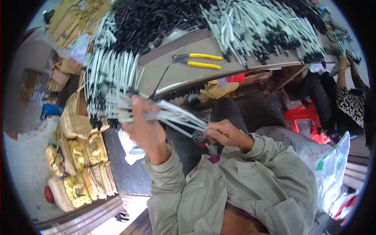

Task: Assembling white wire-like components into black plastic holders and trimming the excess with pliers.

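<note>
A loose bundle of thin white rods [178, 113] stretches between my hands above my lap. My left hand [145, 123] is closed round its left part, somewhat blurred by motion. My right hand [227, 133] grips the right ends, fingers curled in. Just beyond my left hand, a stack of white rods with black ends [113, 72] lies at the table's left edge. Pliers with yellow handles [203, 61] rest on the tabletop [156, 74], and a thin black rod [161, 81] lies close to them.
Many black pieces [145, 23] are heaped at the back, beside a big pile of white rods [258, 31]. Filled sacks [84, 168] stand at the left. On the right are a plastic bag [329, 168], a red stool [301, 117] and another person's patterned clothing [350, 105].
</note>
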